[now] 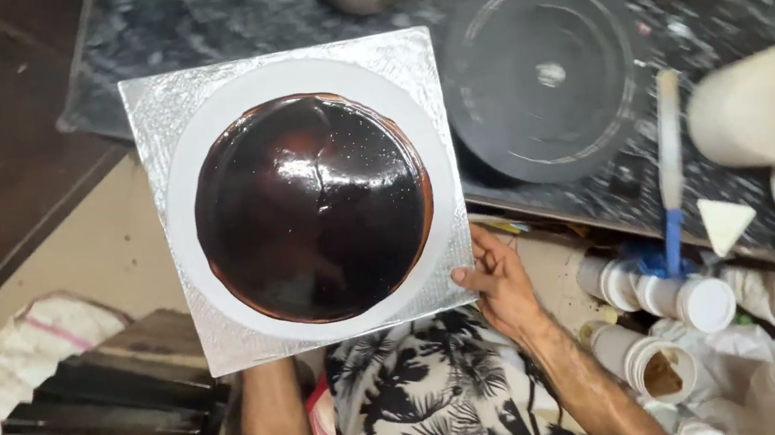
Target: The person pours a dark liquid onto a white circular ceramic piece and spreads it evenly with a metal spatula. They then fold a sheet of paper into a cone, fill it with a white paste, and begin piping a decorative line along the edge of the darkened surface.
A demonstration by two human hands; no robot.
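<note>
A round cake with glossy dark chocolate glaze sits on a white disc on a square silver cake board. The board is held up in the air in front of me. My right hand grips its near right corner, thumb on top. My left hand is hidden under the board; only the forearm shows below the near edge.
A black round turntable stands on the dark speckled counter. A palette knife with a blue handle, a white scraper, steel tins, cream tubs and small white jars lie at the right. Dark trays are stacked lower left.
</note>
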